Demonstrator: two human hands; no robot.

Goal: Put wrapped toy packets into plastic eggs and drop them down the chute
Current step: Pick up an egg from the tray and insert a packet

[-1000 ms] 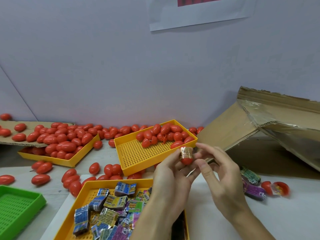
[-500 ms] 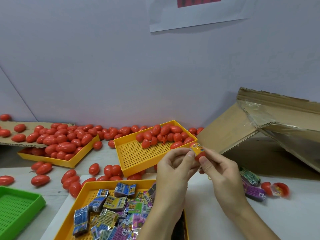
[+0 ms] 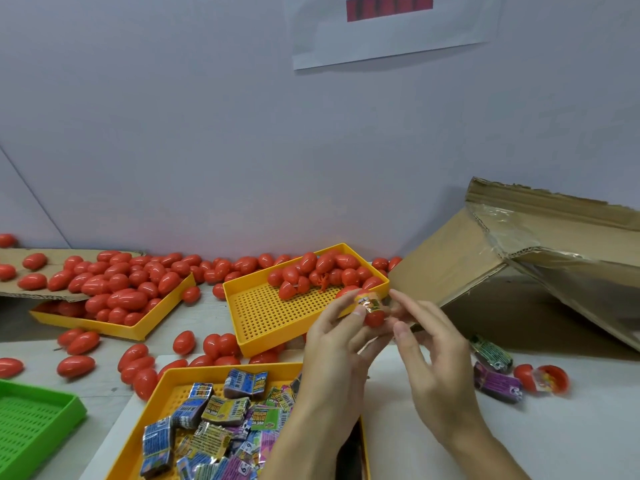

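My left hand (image 3: 337, 344) pinches a red egg half (image 3: 374, 317) with an orange wrapped packet (image 3: 370, 302) sticking out of its top. My right hand (image 3: 433, 351) hovers just right of it, fingers spread and blurred, touching or nearly touching the egg. A yellow tray (image 3: 180, 375) of coloured wrapped packets (image 3: 221, 414) lies below my left forearm. Another yellow tray (image 3: 263, 320) holding red eggs (image 3: 322, 270) sits behind my hands. The cardboard chute (image 3: 450, 268) slopes up at the right.
A third yellow tray (image 3: 138, 329) heaped with red eggs stands at the left, with loose eggs scattered on the table around it. A green tray (image 3: 31, 420) is at the lower left. Two packets (image 3: 495, 370) and an open egg (image 3: 550, 379) lie at the right.
The egg with the packet went up and to the right. My right hand has let go of it and opened its fingers beside it; the left hand keeps the hold.
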